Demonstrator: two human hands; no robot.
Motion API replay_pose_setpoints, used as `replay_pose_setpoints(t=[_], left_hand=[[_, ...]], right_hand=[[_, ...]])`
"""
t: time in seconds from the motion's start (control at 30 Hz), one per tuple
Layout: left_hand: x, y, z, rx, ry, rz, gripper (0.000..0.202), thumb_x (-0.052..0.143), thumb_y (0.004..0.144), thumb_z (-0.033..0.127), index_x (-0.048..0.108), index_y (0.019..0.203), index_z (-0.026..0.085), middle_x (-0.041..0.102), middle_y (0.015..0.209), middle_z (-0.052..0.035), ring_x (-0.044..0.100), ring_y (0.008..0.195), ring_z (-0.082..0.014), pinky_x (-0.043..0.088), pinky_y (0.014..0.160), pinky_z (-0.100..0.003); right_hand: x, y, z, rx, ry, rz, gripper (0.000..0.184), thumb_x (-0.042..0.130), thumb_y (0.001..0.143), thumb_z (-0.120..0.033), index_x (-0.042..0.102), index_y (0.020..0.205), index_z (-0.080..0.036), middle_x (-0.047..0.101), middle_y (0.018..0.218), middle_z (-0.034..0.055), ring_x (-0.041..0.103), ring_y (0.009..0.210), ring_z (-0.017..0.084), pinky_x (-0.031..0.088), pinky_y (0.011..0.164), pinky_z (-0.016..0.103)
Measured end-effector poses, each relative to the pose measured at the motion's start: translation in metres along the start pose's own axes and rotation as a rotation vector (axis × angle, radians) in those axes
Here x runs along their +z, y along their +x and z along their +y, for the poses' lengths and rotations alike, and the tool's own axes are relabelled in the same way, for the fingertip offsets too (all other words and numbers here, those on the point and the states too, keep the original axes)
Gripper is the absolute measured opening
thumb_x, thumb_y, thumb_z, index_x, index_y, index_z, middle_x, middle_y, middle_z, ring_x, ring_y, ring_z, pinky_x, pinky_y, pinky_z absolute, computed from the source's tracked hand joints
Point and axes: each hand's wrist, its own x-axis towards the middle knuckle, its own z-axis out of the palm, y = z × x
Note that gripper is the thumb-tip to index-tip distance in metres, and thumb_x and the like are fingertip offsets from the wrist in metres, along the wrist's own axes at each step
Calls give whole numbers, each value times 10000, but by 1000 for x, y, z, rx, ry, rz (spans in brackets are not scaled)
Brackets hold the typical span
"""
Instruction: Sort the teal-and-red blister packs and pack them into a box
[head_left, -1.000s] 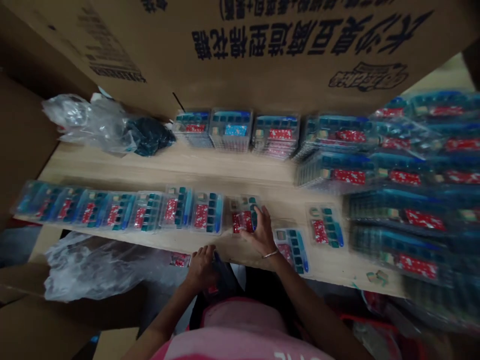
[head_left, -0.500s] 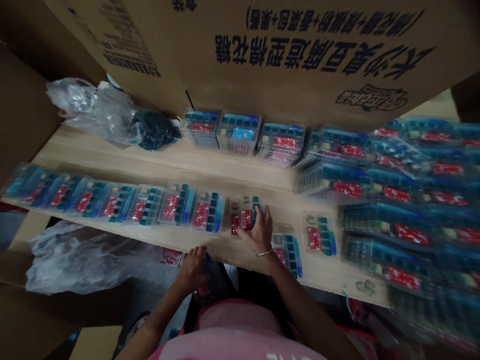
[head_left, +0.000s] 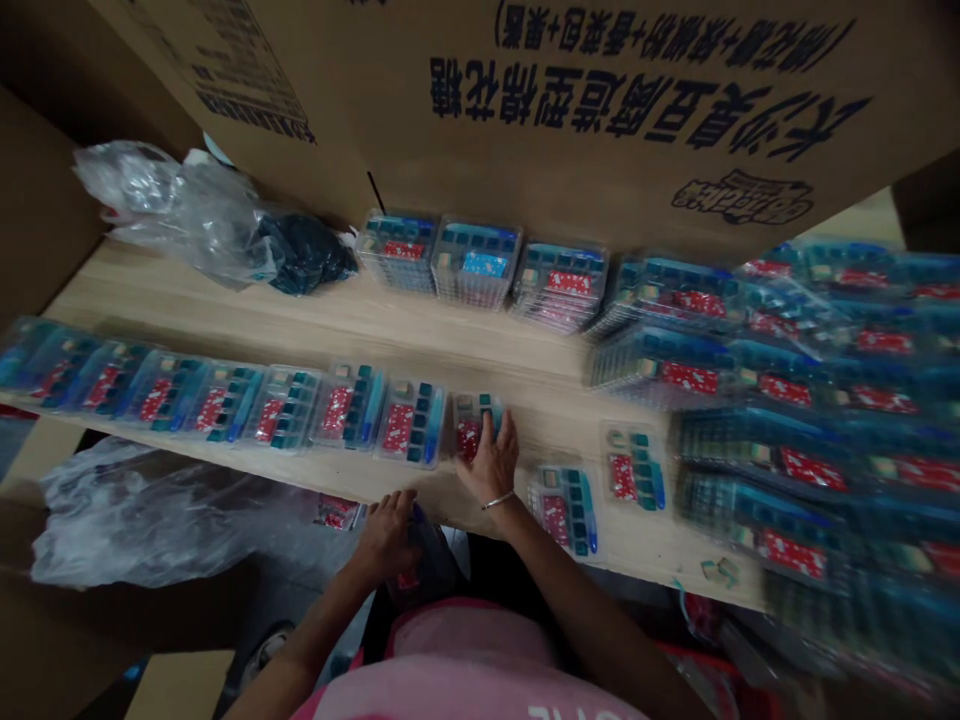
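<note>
1. The pack [head_left: 466, 425], clear with red and dark green contents, lies flat on the desk [head_left: 420, 340], close to the front edge.
2. The right hand [head_left: 491, 460] is over the pack's right and near sides, fingers partly bent and a little spread, touching it; whether it grips cannot be told. A bracelet [head_left: 498, 499] circles that wrist.
3. The left hand [head_left: 388, 532] is left of the pack and nearer the person, at the desk's edge, fingers curled; what it holds, if anything, cannot be told. A dark box [head_left: 426, 565] is just beside it.
4. Left of the pack runs a row [head_left: 270, 408] of similar ones, those at its far end overlapping.
5. Right of the pack lie a near case [head_left: 559, 512] and, further right, another case [head_left: 632, 465].
6. Beyond the pack stand stacks [head_left: 480, 262], one showing blue on top; further right, more stacks [head_left: 795, 465] look blurred.
7. Behind those rises a carton [head_left: 600, 175] with upside-down print.
8. Beyond and left of the pack sit clear bags [head_left: 187, 215].
</note>
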Motion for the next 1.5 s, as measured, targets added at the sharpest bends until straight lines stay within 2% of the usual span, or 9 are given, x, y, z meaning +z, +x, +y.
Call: replay_pose_setpoints(t=[0.27, 0.47, 0.7, 0.83, 1.0, 1.13, 1.27, 1.4, 1.5], left_hand=[[-2, 3, 0, 11, -2, 10, 703, 588, 571, 183, 399, 1248, 169, 558, 1234, -123, 503, 1167, -274, 369, 954, -391], [-9, 7, 10, 35, -17, -16, 695, 602, 582, 187, 396, 1246, 183, 556, 1244, -118, 497, 1176, -271, 360, 961, -394], [-8, 11, 23, 121, -21, -51, 709, 612, 568, 209, 402, 1243, 165, 555, 1239, -130, 511, 1149, -288, 364, 952, -410], [-6, 17, 41, 195, 22, -68, 682, 593, 557, 189, 427, 1219, 176, 567, 1213, -121, 517, 1111, -293, 374, 926, -414], [-16, 19, 78, 335, 73, -76, 648, 577, 546, 185, 464, 1184, 173, 592, 1142, -118, 536, 1060, -289, 391, 895, -410], [-56, 18, 108, 441, 96, 20, 672, 583, 549, 193, 453, 1208, 156, 594, 1144, -128, 537, 1071, -302, 406, 900, -422], [-130, 45, 125, 437, 44, 166, 630, 611, 554, 215, 464, 1165, 164, 624, 1030, -84, 588, 952, -251, 454, 830, -356], [-206, 121, 129, 329, -76, 265, 546, 627, 553, 266, 500, 1073, 158, 587, 774, 17, 561, 688, -158, 443, 650, -275], [-233, 191, 126, 237, -297, 215, 384, 620, 502, 249, 548, 867, 153, 555, 666, 29, 501, 577, -134, 390, 533, -249]], right_hand=[[-1, 4, -3, 9, -26, -29, 942, 697, 613, -458, 329, 1375, -44, 203, 1460, 318, 250, 1323, 442, 290, 1001, 568], [-6, 2, 1, 1, 58, 26, 843, 666, 618, -386, 362, 1353, -105, 206, 1474, 259, 260, 1326, 409, 297, 1001, 564], [-26, 37, 56, 100, 26, 112, 814, 660, 610, -414, 390, 1331, -151, 236, 1463, 219, 302, 1291, 393, 335, 971, 549], [-41, 73, 96, 167, -121, 34, 848, 697, 598, -414, 391, 1341, -143, 246, 1464, 223, 285, 1284, 406, 333, 966, 556], [-46, 71, 95, 96, -194, 16, 821, 684, 657, -381, 376, 1353, -72, 266, 1454, 255, 219, 1332, 409, 274, 1010, 592], [-23, 34, 61, -72, -77, 7, 542, 545, 807, -258, 444, 1304, -67, 444, 1341, 217, 370, 1267, 296, 379, 1001, 441], [3, 17, 41, 53, -53, -124, 453, 470, 849, -158, 473, 1300, -111, 580, 1151, 152, 527, 1054, 244, 495, 838, 339], [1, 18, 36, 115, -30, -144, 492, 534, 848, -189, 448, 1330, -142, 579, 1122, 145, 545, 1007, 239, 517, 807, 330], [-15, 19, 39, 91, 20, -148, 488, 563, 828, -178, 463, 1306, -164, 579, 1104, 127, 550, 991, 230, 513, 812, 325]])
